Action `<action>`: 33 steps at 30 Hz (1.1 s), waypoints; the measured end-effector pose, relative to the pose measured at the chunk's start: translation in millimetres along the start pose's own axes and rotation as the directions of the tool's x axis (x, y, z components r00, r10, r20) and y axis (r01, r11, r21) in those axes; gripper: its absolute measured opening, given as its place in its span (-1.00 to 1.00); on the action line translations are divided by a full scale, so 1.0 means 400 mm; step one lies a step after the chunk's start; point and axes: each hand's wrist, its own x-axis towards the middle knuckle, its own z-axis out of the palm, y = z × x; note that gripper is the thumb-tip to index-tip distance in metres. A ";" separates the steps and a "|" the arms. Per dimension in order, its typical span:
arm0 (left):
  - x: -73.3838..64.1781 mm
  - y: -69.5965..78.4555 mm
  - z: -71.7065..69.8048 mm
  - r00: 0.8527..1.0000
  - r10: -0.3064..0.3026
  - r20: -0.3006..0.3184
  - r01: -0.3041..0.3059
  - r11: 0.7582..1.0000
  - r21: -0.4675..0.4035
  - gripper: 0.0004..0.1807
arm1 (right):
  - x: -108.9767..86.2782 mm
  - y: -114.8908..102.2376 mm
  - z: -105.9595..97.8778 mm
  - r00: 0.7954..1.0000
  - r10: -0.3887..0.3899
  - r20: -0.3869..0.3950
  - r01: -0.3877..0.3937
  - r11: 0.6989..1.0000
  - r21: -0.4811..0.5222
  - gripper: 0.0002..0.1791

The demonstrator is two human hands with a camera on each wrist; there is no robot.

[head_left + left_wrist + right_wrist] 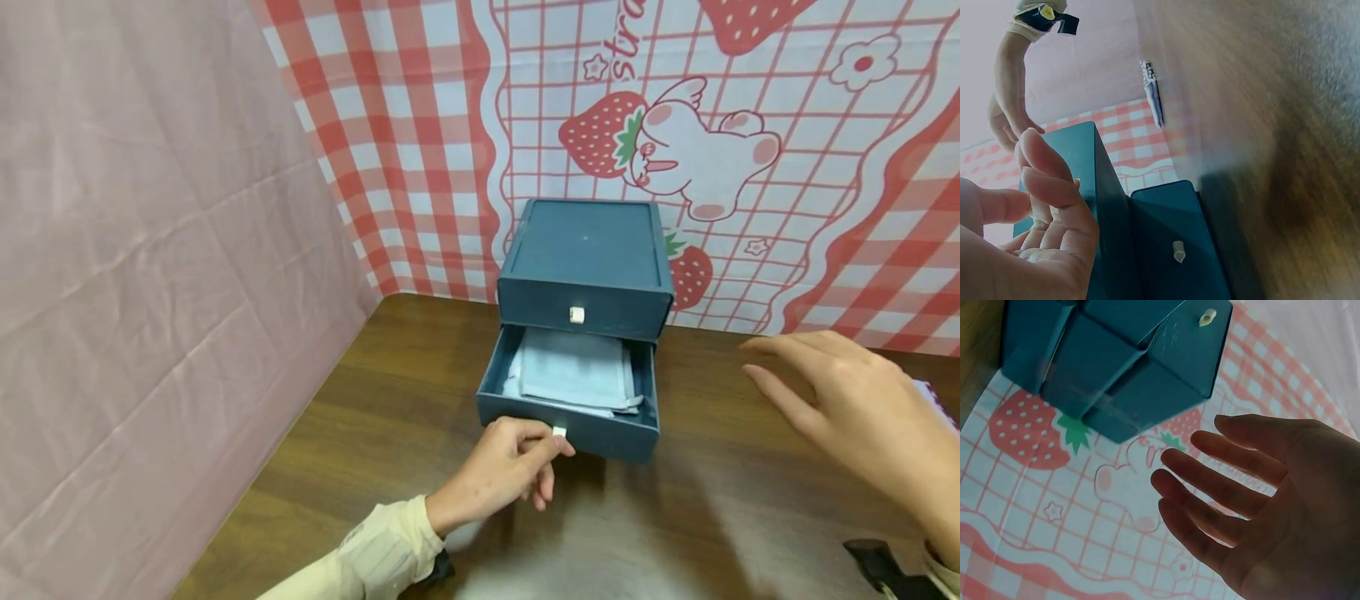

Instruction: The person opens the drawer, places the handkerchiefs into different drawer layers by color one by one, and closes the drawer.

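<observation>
A dark teal two-drawer box (585,242) stands at the back of the table. Its lower drawer (615,437) is pulled out, while the upper drawer (532,302) is in, with a small white knob (577,315) on its front. Folded pale cloths (573,367) lie in the lower drawer. My left hand (506,462) pinches the lower drawer's white knob (559,432) between thumb and fingers. Off to the right of the box, my right hand (862,408) hovers above the table, holding nothing. Its fingers (1216,487) are spread and slightly bent in the right wrist view.
A wooden table (390,392) bears the box. Behind it hangs a red-and-white checked cloth (427,142) with strawberry prints, and a pink cloth (150,250) hangs along the left. A flat pale item (930,396) lies at the right edge, partly behind the right hand.
</observation>
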 end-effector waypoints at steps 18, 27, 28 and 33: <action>0.045 -0.008 -0.009 1.000 -0.006 -0.019 0.006 1.000 -0.010 -0.75 | -0.018 0.203 0.034 0.999 0.049 -0.021 -0.049 0.999 0.006 -0.71; 0.075 -0.010 -0.014 1.000 0.020 -0.013 -0.020 1.000 -0.012 -0.77 | -0.020 0.299 0.067 0.997 0.081 -0.019 -0.080 0.995 0.063 -0.71; 0.079 -0.011 -0.015 1.000 0.021 -0.011 -0.021 1.000 -0.015 -0.77 | -0.022 0.310 0.072 0.996 0.085 -0.020 -0.083 0.993 0.081 -0.70; 0.099 -0.016 -0.018 1.000 0.028 0.003 -0.028 0.999 -0.023 -0.79 | -0.037 0.369 0.094 0.996 0.082 -0.040 -0.075 0.986 0.149 -0.68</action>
